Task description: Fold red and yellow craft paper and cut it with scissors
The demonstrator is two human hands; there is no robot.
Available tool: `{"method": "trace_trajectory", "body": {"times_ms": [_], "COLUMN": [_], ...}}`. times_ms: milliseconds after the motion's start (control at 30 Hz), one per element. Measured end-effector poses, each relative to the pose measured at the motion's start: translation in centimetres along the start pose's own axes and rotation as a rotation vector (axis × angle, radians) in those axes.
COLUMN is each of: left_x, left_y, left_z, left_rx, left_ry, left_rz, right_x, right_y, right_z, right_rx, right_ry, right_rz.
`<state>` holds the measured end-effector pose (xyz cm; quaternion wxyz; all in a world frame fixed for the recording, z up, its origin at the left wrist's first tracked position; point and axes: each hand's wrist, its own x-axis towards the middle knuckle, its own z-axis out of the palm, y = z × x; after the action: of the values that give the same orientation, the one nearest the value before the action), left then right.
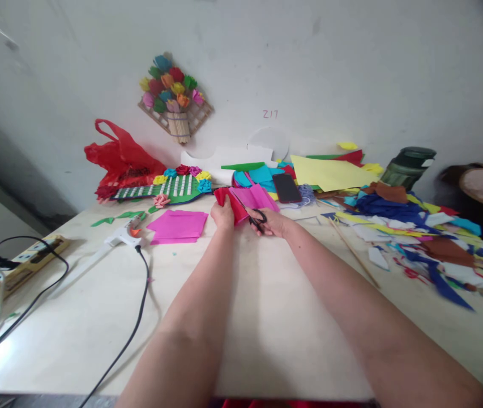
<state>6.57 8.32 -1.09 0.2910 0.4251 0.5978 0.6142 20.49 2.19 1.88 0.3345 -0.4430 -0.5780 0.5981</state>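
Note:
My left hand (223, 216) is closed on a red piece of crepe-like paper (236, 209), pinching it near its left edge. Black-handled scissors (259, 217) are in my right hand (272, 222), with fingers through the handles. Their blades point up and left and lie against the red paper; whether they are cutting into it is too small to tell. Just behind both hands is a pink sheet (259, 197). More pink sheets (178, 226) lie stacked on the table to the left of my left hand.
A white glue gun (124, 235) with a black cord lies left, near a power strip (29, 260). Behind stand a red plastic bag (124, 150) and a flower-decorated green board (182, 191). A phone (286, 188), wooden stick (354, 252), colourful scraps (432, 249) and green bottle (406, 168) are rightward.

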Motion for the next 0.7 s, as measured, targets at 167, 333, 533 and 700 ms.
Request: {"method": "trace_trajectory", "body": {"times_ms": [167, 333, 533, 700], "left_x": [-0.3, 0.0, 0.2, 0.3], "left_y": [0.5, 0.0, -0.2, -0.4], "left_z": [-0.2, 0.0, 0.0, 0.1], "left_rx": [-0.003, -0.013, 0.011, -0.014], "left_ry": [0.009, 0.013, 0.017, 0.01], "left_rz": [-0.009, 0.007, 0.012, 0.009], "right_x": [0.5, 1.0, 1.1, 0.9], "right_y": [0.3, 0.7, 1.0, 1.0], "right_z": [0.0, -0.1, -0.1, 0.0], "right_rx": [-0.007, -0.004, 0.01, 0.013], "right_ry": [0.006, 0.005, 0.014, 0.03], "right_rz": [-0.033, -0.048, -0.059, -0.06]}}
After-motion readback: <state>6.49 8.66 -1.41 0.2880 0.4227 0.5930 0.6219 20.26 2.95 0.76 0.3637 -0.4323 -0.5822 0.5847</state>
